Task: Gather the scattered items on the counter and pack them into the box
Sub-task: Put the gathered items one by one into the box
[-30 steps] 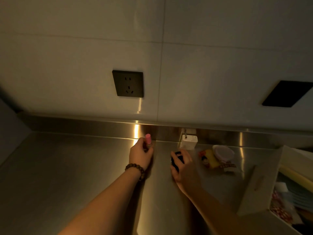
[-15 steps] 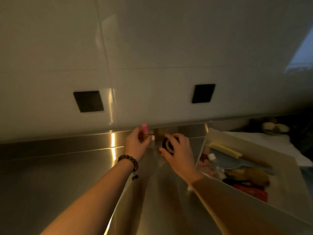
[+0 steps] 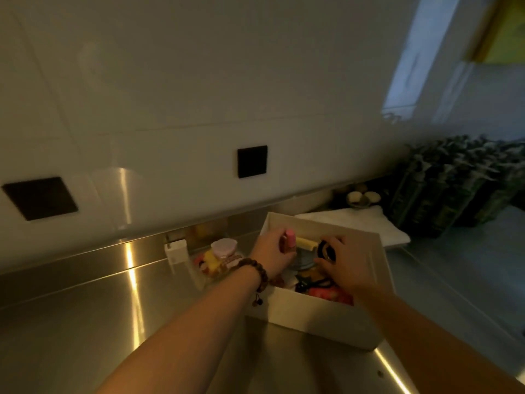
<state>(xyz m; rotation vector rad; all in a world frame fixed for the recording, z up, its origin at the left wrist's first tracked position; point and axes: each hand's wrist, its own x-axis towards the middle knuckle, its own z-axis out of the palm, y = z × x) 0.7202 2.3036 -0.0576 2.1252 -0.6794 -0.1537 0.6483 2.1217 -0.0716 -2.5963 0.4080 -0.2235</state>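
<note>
The steel surface (image 3: 85, 322) lies bare and wide left of the white box (image 3: 318, 317), running back to a raised metal edge under the wall. The box stands near that edge, its rim open above. Over the box, the left hand (image 3: 271, 250) is wrapped around a pink tube (image 3: 290, 237), and the right hand (image 3: 345, 263) grips a round black item (image 3: 325, 248). Just left of the box sits a small blurred heap (image 3: 218, 255), hard to identify. The box's contents are dim and partly hidden by both hands.
</note>
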